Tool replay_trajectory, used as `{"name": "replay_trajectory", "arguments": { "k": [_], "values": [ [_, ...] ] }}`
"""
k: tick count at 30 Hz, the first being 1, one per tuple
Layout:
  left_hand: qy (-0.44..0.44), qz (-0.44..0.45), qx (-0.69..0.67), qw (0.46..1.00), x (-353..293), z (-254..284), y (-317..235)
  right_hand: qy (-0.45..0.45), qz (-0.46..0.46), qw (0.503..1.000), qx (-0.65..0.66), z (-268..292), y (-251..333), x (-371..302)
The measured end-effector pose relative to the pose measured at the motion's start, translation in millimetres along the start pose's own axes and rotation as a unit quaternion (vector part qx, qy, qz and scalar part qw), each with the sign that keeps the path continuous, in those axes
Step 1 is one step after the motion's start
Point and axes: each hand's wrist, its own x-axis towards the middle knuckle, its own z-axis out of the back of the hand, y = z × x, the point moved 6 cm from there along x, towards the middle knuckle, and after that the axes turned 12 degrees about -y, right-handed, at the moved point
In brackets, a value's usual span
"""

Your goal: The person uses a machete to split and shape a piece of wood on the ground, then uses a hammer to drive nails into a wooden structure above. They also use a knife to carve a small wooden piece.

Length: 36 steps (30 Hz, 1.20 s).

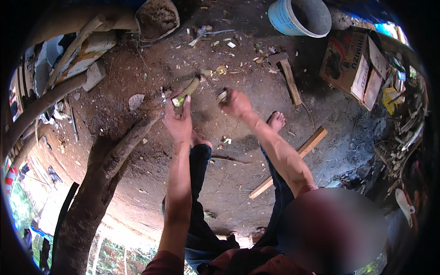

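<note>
My left hand (177, 120) is closed around the near end of a green-brown banana (191, 87). Pale green shows on the banana beside my fingertips, and its darker end points away to the right. To the right of it, my right hand (239, 106) is closed on a small thing (222, 96), pale with dark edges, too blurred to name. The two hands are apart, over the dirt floor (183, 59) in front of my bare feet.
A tool with a wooden handle (291, 81) lies beyond my right foot. A wooden strip (313, 141) passes behind my right leg. At the far right are a blue-and-white bucket (283, 17) and a cardboard box (338, 57). A thick forked log (87, 197) stands at left.
</note>
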Motion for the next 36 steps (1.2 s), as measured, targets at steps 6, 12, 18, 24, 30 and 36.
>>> {"name": "replay_trajectory", "arguments": {
  "k": [6, 12, 18, 24, 30, 36],
  "values": [
    [-0.071, 0.026, 0.056, 0.996, -7.1, -11.8, -22.9, -0.101, 0.080, 0.991, -0.025, -21.2, -7.9, -10.5],
    [-0.112, 0.078, 0.002, 0.991, -15.1, 0.2, 4.1, -0.049, 0.119, 0.992, -0.008, -4.0, 29.9, -25.5],
    [-0.155, 0.136, -0.017, 0.978, -17.7, 10.9, 14.3, -0.033, 0.043, 0.998, -0.040, -21.6, -6.5, -6.0],
    [-0.154, 0.122, -0.018, 0.980, -19.5, 4.4, 9.3, -0.069, -0.003, 0.993, -0.096, -22.1, -55.2, 16.3],
    [-0.210, 0.169, 0.043, 0.962, -11.9, 41.1, 39.8, -0.022, 0.164, 0.980, -0.114, -31.3, -25.0, -16.7],
    [-0.275, 0.178, -0.154, 0.932, 8.3, 69.9, 32.0, -0.001, 0.026, 0.974, -0.225, 33.5, -49.8, -3.2]
  ]
}}
